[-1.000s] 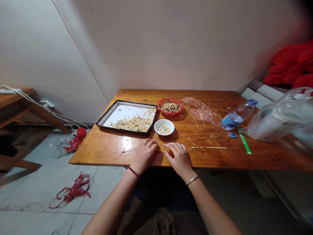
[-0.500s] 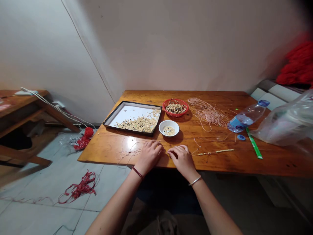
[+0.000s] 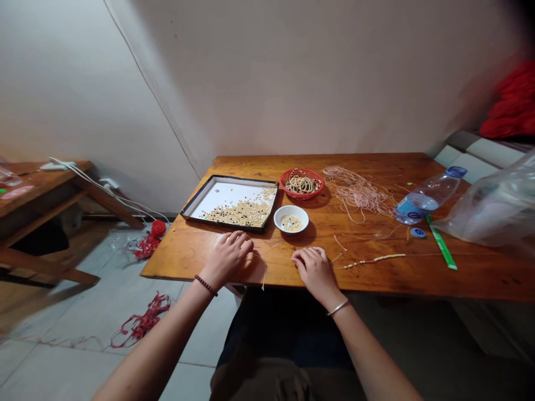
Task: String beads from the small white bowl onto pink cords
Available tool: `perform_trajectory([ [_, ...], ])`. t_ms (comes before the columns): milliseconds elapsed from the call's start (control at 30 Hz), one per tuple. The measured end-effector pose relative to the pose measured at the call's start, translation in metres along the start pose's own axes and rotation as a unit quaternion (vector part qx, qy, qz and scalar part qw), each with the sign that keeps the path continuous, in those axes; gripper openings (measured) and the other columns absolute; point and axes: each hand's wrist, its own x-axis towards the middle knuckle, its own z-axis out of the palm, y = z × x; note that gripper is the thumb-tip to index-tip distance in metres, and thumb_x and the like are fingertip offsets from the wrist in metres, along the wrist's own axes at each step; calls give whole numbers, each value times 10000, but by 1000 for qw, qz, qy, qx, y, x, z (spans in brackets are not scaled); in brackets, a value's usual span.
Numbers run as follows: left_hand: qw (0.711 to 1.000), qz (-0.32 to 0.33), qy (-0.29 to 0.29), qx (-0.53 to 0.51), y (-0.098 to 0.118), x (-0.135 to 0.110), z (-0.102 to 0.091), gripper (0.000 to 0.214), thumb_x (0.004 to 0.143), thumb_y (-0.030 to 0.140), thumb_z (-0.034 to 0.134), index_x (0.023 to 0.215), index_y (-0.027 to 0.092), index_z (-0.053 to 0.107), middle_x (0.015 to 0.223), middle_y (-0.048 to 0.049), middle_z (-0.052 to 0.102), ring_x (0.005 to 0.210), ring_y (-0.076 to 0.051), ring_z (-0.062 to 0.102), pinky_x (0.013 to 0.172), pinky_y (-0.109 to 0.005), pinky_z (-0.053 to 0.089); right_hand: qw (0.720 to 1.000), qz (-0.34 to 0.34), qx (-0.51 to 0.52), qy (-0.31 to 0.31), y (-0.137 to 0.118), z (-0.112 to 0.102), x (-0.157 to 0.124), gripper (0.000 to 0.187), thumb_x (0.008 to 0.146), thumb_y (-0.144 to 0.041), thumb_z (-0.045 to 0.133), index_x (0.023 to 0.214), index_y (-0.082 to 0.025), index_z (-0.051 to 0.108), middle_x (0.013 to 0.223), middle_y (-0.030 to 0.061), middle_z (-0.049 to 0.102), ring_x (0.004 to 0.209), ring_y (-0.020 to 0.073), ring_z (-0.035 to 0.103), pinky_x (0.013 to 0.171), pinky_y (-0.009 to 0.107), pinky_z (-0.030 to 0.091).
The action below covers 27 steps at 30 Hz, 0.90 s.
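Below the round ceramic bowl [image 3: 291, 219], left hand [image 3: 228, 257] and right hand [image 3: 316, 273] lie open, palms down, holding nothing visible, the right just beside a beaded cord [image 3: 371, 260].

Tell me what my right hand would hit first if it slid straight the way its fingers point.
Your right hand would probably meet the white bowl, clipping its near edge.

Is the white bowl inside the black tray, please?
No, the round white bowl stands on the wooden table beside the black-rimmed tray.
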Motion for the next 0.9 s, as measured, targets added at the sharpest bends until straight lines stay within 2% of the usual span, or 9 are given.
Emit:
perform_trajectory([
  [233, 1000, 1, -14, 8, -41, -14, -21, 166, 873, 157, 489, 956, 224, 616, 1033, -98, 631, 1072, -261, 541, 888, -414, 423, 1000, 5, -5, 5, 1, -3, -1, 130, 914, -190, 493, 814, -202, 574, 816, 28, 673, 799, 178, 590, 884, 366, 335],
  [467, 998, -26, -22, 60, -80, -33, -44, 179, 912, 260, 450, 919, 226, 626, 983, -106, 646, 1043, -279, 556, 858, -436, 423, 1000, 11, -15, -2, -2, -3, 0, 115, 917, -212, 502, 825, -202, 571, 828, 29, 677, 814, 180, 591, 898, 369, 321],
  [600, 999, -17, -24, 38, -89, -41, -52, 177, 898, 229, 455, 937, 253, 626, 1015, -89, 660, 1096, -284, 548, 883, -450, 411, 1000, 6, -25, 1, -3, 0, 0, 122, 922, -216, 490, 830, -201, 569, 834, 36, 674, 820, 181, 583, 894, 369, 318],
  [733, 996, -16, -27, 79, -91, -46, -58, 198, 913, 245, 427, 933, 254, 624, 1000, -89, 668, 1089, -286, 550, 899, -469, 400, 1000, 6, -27, 4, -1, 1, -1, 123, 919, -201, 489, 824, -199, 567, 825, 31, 669, 815, 177, 577, 893, 362, 316],
  [900, 995, -22, -50, 80, -86, -54, -64, 224, 932, 264, 407, 899, 257, 628, 802, -60, 662, 779, -229, 595, 753, -384, 433, 1000, 7, -20, 14, -1, 0, -1, 130, 923, -196, 475, 831, -200, 567, 827, 39, 666, 807, 183, 578, 885, 368, 318],
])
